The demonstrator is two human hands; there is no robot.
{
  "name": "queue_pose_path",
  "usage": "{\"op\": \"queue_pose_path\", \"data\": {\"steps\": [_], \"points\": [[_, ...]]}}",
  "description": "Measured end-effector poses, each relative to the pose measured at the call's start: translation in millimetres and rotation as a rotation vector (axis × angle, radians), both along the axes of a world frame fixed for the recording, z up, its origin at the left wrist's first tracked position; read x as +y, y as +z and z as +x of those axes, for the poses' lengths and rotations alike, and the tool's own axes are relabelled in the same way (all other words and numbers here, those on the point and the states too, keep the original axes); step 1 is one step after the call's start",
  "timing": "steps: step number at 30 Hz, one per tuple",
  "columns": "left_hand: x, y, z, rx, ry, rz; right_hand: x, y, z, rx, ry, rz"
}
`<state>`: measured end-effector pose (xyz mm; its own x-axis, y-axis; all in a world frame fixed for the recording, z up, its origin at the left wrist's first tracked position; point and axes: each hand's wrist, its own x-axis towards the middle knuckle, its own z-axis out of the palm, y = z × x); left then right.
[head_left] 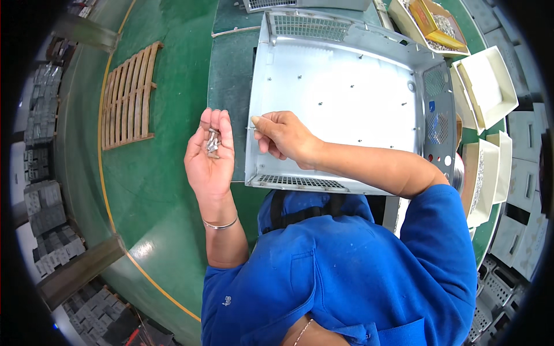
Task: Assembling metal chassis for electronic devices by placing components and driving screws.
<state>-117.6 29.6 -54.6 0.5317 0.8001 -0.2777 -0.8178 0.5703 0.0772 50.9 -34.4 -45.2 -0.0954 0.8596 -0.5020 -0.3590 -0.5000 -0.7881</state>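
Observation:
My left hand (203, 170) is palm up beside the left wall of a metal chassis (340, 55), with its fingers slightly curled. It cradles several small silvery metal fasteners (213, 143), which look like standoffs or pins. Over the chassis's left edge, my right hand (288, 137) pinches thumb and forefinger together at the rim. Whatever sits between those fingertips is too small to make out. Several small studs stand up from the bright floor of the chassis. Mesh vents show in its walls, and its right wall has round holes.
The chassis rests on a dark green worktable (231, 75). Along the right are cream plastic bins (490, 86), and a yellow box (433, 26) among small parts lies at the upper right. A wooden pallet (130, 95) is on the green floor at left.

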Motion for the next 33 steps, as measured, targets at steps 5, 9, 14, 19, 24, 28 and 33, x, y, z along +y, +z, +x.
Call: {"op": "queue_pose_path", "data": {"steps": [5,9,14,19,24,28,33], "points": [[-0.3,3.6,1.7,0.000,0.009,0.023,-7.5,4.2,4.7,-0.200,0.031,0.149],[-0.6,3.7,0.8,-0.009,0.022,0.013,-5.5,2.4,2.1,-0.233,0.047,0.193],[-3.4,6.9,2.0,-0.017,0.022,0.040,-2.5,-3.5,-2.6,-0.192,0.016,0.208],[-8.4,17.5,8.5,-0.015,0.008,0.081,-1.3,-6.7,-5.2,-0.145,0.035,0.180],[-15.5,35.7,16.6,-0.003,-0.015,0.100,3.4,-1.6,11.8,-0.394,0.068,0.299],[-21.2,47.7,24.9,0.060,-0.090,0.142,14.7,18.5,26.1,-0.835,-0.040,0.774],[-22.0,39.8,22.6,-0.207,-0.189,0.148,23.8,53.3,9.6,-1.104,0.243,0.954]]}}
